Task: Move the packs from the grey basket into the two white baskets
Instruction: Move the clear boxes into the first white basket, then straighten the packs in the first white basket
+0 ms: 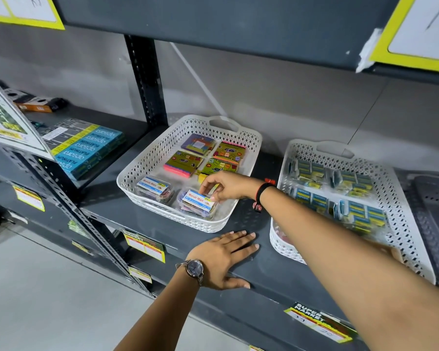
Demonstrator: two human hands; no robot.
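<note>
— Dark grey metal shelving (251, 272) fills the head view, with a pale wall behind and yellow price tags, one reading "SUPER MARKET" (312, 315), along the front edge. Where are the hands?

— The left hand (226, 257) lies flat and empty, fingers spread, on the shelf edge. Just beyond its fingertips sits the left white perforated plastic basket (147, 158). The right hand (226, 186) reaches into that basket, fingertips pinched on the top of a small clear plastic pack (197, 203) with a white label.

— Can the label be read?

— "Maruti Mart" in red. A second pack of the same kind (154, 190) lies left of the right hand, and further in are flat yellow-green sticky-note pads (184, 163) with pink edges.

— How should the pack handle?

— Light and stiff, I'd judge, though the clear shell looks slick. Pinching its short sides seems safer than pressing on the lid.

— And the other basket?

— The right white perforated basket (401, 188) lies under the right forearm, holding blue-and-yellow packets (312, 198); their print is too small to read. At the far right edge a dark grey perforated tray (433, 214) shows, probably the grey basket; its contents can't be seen.

— Anything else legible?

— "apsara PLATINUM" on blue boxes (86, 150), far left of both hands.
</note>
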